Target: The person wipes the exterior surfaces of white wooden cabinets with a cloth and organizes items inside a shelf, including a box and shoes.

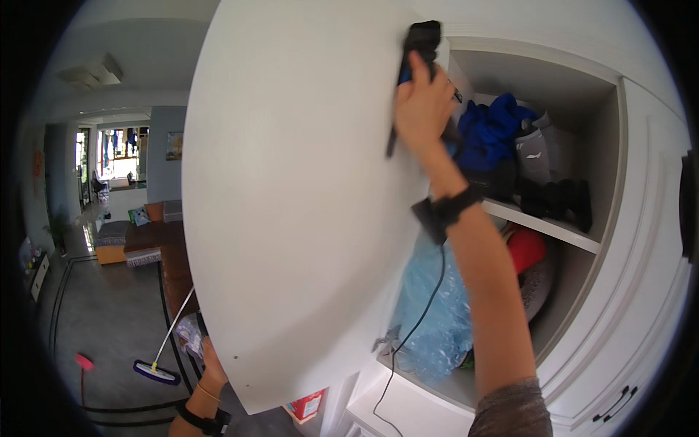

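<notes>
My right hand (423, 109) grips a dark, blurred item (423, 35) with a strap-like end hanging below, high beside the open cabinet door (295, 191). What exactly that item is cannot be made out. On the upper shelf (557, 232), just right of the hand, lie a bright blue cloth (494, 131) and a grey fabric item (532, 155). My left hand (213, 360) is low at the door's free edge, its fingers hidden behind the panel. Both wrists wear black bands, and a cable runs down from the right one.
The lower compartment holds a light-blue plastic bag (431, 311) and a red item (527, 248). A closed white door (617, 273) flanks the cabinet. Behind, at left, are a brown sofa (147, 235), a broom-like floor tool (155, 371) and a small red-headed tool (84, 361).
</notes>
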`<state>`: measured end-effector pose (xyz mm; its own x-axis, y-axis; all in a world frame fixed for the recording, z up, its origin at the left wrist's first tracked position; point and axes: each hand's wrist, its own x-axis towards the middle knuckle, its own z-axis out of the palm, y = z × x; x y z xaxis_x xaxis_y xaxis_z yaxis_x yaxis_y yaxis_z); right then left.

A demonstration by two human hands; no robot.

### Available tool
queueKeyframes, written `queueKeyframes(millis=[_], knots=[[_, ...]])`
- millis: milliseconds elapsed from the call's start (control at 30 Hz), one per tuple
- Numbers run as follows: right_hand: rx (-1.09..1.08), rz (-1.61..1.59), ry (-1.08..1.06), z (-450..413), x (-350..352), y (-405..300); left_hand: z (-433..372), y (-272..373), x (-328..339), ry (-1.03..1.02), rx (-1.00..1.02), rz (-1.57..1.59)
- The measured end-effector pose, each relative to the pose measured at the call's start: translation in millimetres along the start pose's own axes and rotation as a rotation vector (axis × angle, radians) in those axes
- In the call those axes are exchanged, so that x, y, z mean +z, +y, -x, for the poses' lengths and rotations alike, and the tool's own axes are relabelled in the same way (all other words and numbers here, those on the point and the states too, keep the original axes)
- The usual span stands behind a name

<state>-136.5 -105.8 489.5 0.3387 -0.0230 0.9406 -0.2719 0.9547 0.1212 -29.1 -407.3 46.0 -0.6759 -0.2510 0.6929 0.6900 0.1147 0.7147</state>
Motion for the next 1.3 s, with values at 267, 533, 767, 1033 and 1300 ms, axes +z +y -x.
queueKeyframes(millis=[267, 533, 767, 1033, 1300], knots=[[-0.863, -0.510, -0.173, 91.1, -88.2, -54.4, 3.5, -10.1, -9.7, -0.168, -0.091, 0.511], [-0.721, 0.246, -0.055, -87.2, -73.2, 58.8, 15.0, -9.4, -8.1, 0.068, -0.098, 0.227], [-0.741, 0.888, -0.264, -116.3, -16.9, 100.5, 5.7, -14.2, -14.1, -0.002, -0.100, 0.546], [-0.809, 0.850, -0.286, -132.8, -58.0, 129.3, 10.1, -25.4, -20.1, -0.024, 0.047, -0.062], [-0.875, 0.952, -0.167, -147.8, -143.6, 171.3, 26.2, -87.6, -47.2, -0.008, -0.070, 0.352]])
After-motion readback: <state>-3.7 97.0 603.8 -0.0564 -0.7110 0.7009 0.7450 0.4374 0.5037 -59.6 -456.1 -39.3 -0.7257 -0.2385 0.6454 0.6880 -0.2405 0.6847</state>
